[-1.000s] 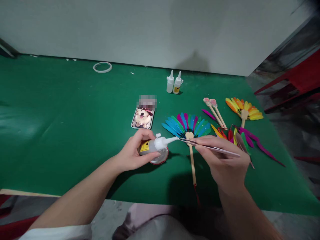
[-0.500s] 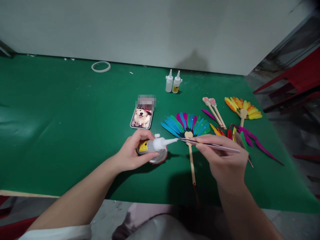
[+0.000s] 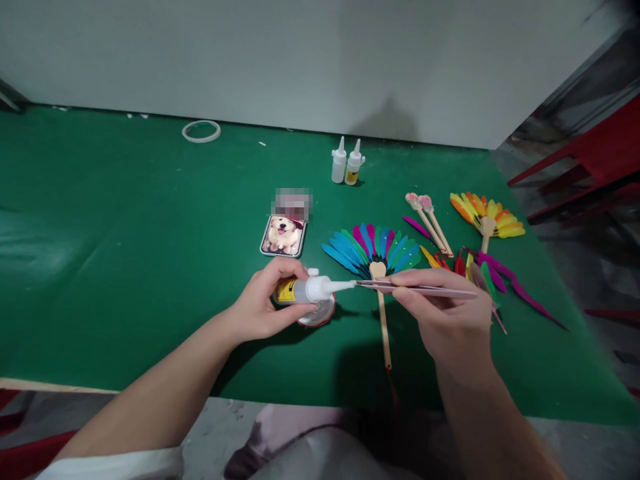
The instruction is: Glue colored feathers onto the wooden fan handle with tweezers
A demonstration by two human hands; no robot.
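The bottle [image 3: 310, 290] is held sideways above the near part of the green table [image 3: 125, 267], gripped between the thumb and curled fingers of the left hand [image 3: 260, 303], its nozzle [image 3: 343, 286] pointed toward the right hand [image 3: 453, 313]. The tweezers [image 3: 435, 291] are pinched firmly in the right hand, with their tips at the nozzle's end; whether contact is made, or anything is held between the tips, cannot be told. A round dish [image 3: 320, 315] is partly covered by the bottle. For good results, the bottle should be steadied without squeezing, so that no excess is released, and the tips should be aligned with the nozzle opening. Care is advised because the feather fan [image 3: 378, 269] is laid just beyond, where drips could mark it. Farther back, a phone [image 3: 284, 235] and two upright spare bottles [image 3: 345, 167] are placed clear of the work.
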